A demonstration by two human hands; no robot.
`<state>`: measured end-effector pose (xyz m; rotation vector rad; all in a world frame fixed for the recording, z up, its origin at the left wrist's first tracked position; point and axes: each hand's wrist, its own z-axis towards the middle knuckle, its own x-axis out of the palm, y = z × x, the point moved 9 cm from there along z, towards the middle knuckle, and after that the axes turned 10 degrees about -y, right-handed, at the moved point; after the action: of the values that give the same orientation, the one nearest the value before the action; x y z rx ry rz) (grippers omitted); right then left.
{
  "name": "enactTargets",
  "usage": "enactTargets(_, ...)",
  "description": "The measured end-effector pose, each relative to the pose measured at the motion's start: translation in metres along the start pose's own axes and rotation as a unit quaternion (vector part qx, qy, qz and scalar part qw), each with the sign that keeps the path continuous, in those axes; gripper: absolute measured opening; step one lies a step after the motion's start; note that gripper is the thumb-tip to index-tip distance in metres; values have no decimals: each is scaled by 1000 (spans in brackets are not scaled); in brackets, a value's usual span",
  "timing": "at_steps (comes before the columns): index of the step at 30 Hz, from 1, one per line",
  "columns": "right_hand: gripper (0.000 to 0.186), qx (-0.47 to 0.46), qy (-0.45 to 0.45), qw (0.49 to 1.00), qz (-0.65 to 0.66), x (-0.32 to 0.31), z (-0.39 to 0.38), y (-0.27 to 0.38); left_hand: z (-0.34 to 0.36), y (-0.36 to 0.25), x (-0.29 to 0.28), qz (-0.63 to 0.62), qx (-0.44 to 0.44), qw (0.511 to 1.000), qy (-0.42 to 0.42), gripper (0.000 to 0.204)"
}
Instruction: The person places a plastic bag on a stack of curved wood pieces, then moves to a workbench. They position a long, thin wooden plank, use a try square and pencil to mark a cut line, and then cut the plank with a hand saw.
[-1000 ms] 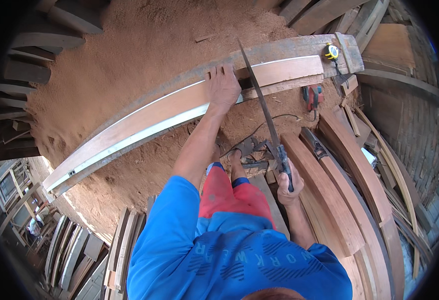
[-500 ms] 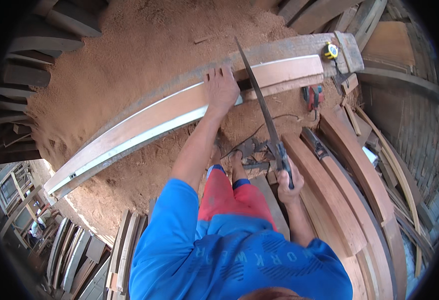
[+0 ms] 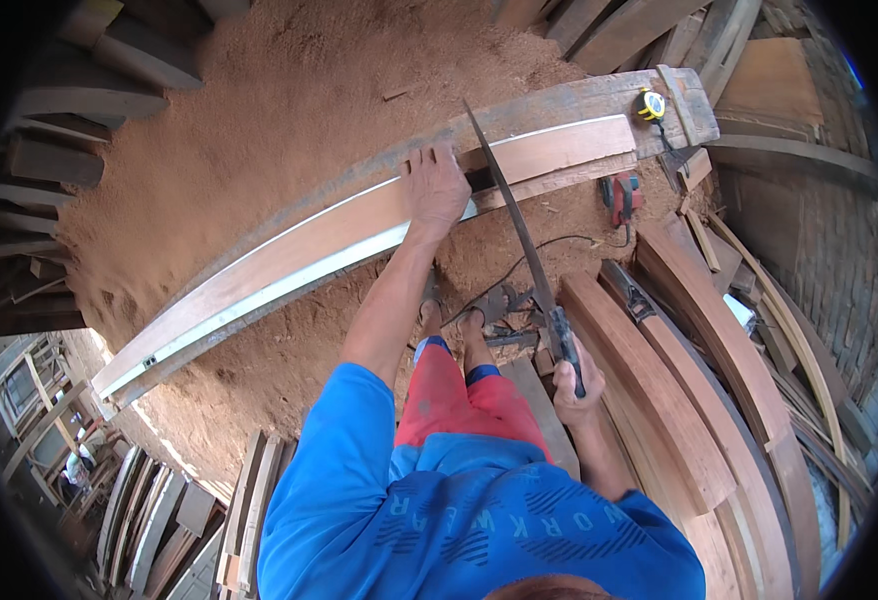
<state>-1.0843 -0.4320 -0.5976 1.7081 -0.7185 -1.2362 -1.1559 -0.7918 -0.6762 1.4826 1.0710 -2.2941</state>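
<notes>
My right hand [image 3: 581,380] is closed around the dark handle of a handsaw [image 3: 525,240], whose long blade points up and away to the left. The blade passes over a long reddish wooden board [image 3: 289,255], just right of my left hand [image 3: 435,190]. That hand presses down on the board, its fingers bent toward the far edge. Along the board's near side runs a long white bar [image 3: 279,290]. A dark patch shows between my left hand and the blade; whether the teeth touch wood I cannot tell.
Under the board lies a thick weathered plank [image 3: 519,110] carrying a yellow tape measure [image 3: 650,104]. A red power tool [image 3: 621,195] with a cord rests on sawdust. Curved timbers [image 3: 649,400] lie at my right, with another handsaw [image 3: 639,300] on them. Stacked timbers [image 3: 54,165] stand far left.
The saw has shifted slightly toward me and to the left, its tip now lower in view. My left hand stays on the board. The whole view has shifted a little.
</notes>
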Motion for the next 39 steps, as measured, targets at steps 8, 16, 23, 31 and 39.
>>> enactTargets(8,35,-50,13,999,13,120,183,78,9,1,7,16,22,1000,7,26)
enactTargets(16,41,1,7,1000,26,7,12,-2,0,2,2,-16,-21,999,23,24)
enactTargets(23,36,-69,-28,995,59,97,166,75,0,1,5,-35,15,999,-5,24)
enactTargets(31,45,-70,-86,991,80,44,109,110,-12,34,-14,8,64,998,-11,23)
enactTargets(39,50,-62,-32,997,26,44,70,101,-9,30,-19,-28,48,998,26,28)
